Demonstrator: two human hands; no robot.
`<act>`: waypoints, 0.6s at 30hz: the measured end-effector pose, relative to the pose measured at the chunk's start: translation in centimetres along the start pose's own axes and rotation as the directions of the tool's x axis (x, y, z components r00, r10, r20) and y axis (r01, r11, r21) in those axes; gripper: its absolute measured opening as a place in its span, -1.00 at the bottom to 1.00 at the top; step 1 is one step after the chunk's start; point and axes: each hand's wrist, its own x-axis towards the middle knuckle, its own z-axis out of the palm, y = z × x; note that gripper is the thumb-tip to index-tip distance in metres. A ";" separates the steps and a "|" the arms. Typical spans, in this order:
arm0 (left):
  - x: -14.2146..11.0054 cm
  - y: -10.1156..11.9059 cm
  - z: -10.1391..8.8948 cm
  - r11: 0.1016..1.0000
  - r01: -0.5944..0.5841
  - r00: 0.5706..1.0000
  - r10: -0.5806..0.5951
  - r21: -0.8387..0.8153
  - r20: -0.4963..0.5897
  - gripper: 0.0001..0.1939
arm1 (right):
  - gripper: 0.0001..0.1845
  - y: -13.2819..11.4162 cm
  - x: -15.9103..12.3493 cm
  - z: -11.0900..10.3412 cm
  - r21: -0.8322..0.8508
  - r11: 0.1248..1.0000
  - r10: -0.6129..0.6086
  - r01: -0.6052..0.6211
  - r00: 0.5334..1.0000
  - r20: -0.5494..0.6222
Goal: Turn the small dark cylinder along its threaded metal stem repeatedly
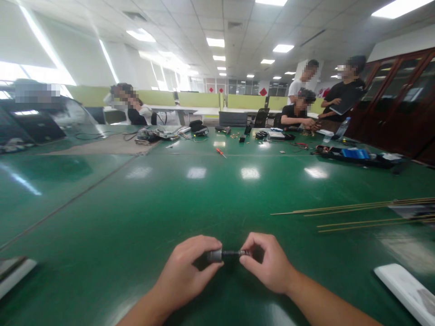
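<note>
Low in the middle of the view, my left hand (185, 271) and my right hand (270, 262) meet just above the green table (136, 208). Between them is a small dark cylindrical part with a grey metal end (227, 255). My left fingers pinch the grey end. My right thumb and forefinger pinch the dark end. Both hands are closed around it, and the fingers hide much of the part.
Thin brass rods (356, 213) lie to the right, a white flat object (406, 290) at the lower right, another flat item (13, 271) at the lower left. A red screwdriver (220, 152), tools and a blue box (355, 154) lie farther back. Several people are at the far side.
</note>
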 end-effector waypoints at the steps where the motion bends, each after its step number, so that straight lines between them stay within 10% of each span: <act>1: 0.0 0.0 0.0 1.000 -0.003 1.000 0.003 -0.001 -0.001 -0.76 | -0.92 0.0 0.0 0.0 0.005 1.000 -0.001 0.001 1.000 0.000; 18: -0.2 0.0 0.0 1.000 0.015 1.000 -0.015 0.001 0.015 -0.74 | -0.89 0.1 0.0 -0.1 0.022 1.000 -0.020 0.020 1.000 -0.014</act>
